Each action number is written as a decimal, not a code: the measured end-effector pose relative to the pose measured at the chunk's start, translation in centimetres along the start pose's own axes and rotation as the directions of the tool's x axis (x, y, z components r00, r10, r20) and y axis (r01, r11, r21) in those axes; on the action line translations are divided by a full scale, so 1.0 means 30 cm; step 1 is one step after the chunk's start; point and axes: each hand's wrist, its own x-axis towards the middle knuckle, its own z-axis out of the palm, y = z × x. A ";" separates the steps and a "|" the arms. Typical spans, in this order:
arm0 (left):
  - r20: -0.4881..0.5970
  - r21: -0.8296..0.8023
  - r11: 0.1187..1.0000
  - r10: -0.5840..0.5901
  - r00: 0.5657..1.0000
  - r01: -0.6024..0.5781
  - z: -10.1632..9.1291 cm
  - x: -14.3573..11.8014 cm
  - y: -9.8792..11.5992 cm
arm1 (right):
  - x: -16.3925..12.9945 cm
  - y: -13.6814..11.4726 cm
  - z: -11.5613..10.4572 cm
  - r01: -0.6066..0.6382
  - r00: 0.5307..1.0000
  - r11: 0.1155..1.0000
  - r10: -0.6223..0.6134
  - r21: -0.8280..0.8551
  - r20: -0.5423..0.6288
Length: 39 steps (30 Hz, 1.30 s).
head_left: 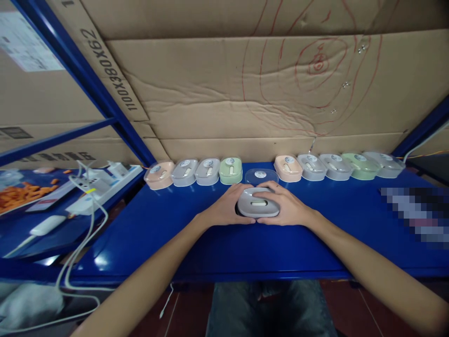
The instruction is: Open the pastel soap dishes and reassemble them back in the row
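Note:
Between both palms I hold a grey plastic box (258,209) with a pale oblong piece in the middle of its top, at the centre of the blue table. My left hand (229,206) wraps its left side and my right hand (291,206) its right side, thumbs near each other at the front edge. The box's underside and part of its rim are hidden by my fingers. Just behind my hands lies a clear lid (260,176) with a round white label.
Along the back stand several lidded boxes: peach (159,175), grey (184,173) and green (231,171) to the left, more to the right. A cardboard wall (196,93) rises behind. White cables (91,224) and a power strip (105,187) lie left; a blurred patch (417,213) right.

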 end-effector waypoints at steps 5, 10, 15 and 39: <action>0.006 0.009 1.000 -0.005 1.000 0.005 0.001 0.002 -0.002 | 0.003 -0.002 -0.005 -0.004 1.000 1.000 0.004 -0.016 0.029; 0.010 0.000 1.000 -0.012 1.000 0.012 0.006 0.003 -0.012 | 0.005 -0.006 -0.008 -0.026 0.998 0.999 0.027 -0.021 0.053; 0.003 -0.024 1.000 -0.007 1.000 0.007 0.014 0.003 -0.022 | 0.005 -0.005 -0.007 -0.054 0.994 0.998 0.057 -0.031 0.089; 0.014 -0.026 0.999 -0.023 1.000 0.024 0.020 0.009 -0.028 | 0.008 0.002 0.001 -0.070 0.993 0.998 0.068 0.011 0.092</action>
